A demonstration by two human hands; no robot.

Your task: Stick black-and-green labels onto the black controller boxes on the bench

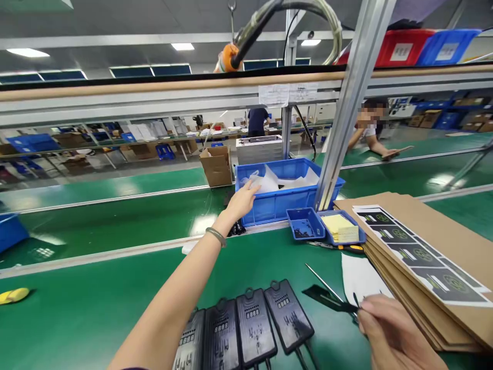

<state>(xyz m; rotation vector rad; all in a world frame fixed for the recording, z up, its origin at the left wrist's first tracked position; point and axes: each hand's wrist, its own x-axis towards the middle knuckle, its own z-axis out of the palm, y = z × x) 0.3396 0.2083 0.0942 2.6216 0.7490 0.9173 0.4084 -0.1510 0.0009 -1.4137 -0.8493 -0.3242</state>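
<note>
My left hand [243,199] reaches out over the near rim of a blue bin [287,204]. Its fingers are apart, by the white sheets [269,180] inside; the fingertips are partly lost against them. A thin black flat piece with a slit [327,299] is pinched in my right hand [389,329]. Beneath that piece, a thin metal rod [323,280] lies on the green bench. Between my arms, several black boxes with digit displays [256,329] lie in a row, cables toward me. A white sheet [362,277] lies beyond my right hand.
Small blue trays hold dark bits [304,226] and yellow pads [341,226]. Stacked cardboard [431,221] with printed label sheets [419,254] fills the right. A metal post [352,103] rises beside the bin. A cardboard box [216,167] stands behind; another person [372,128] sits across the line.
</note>
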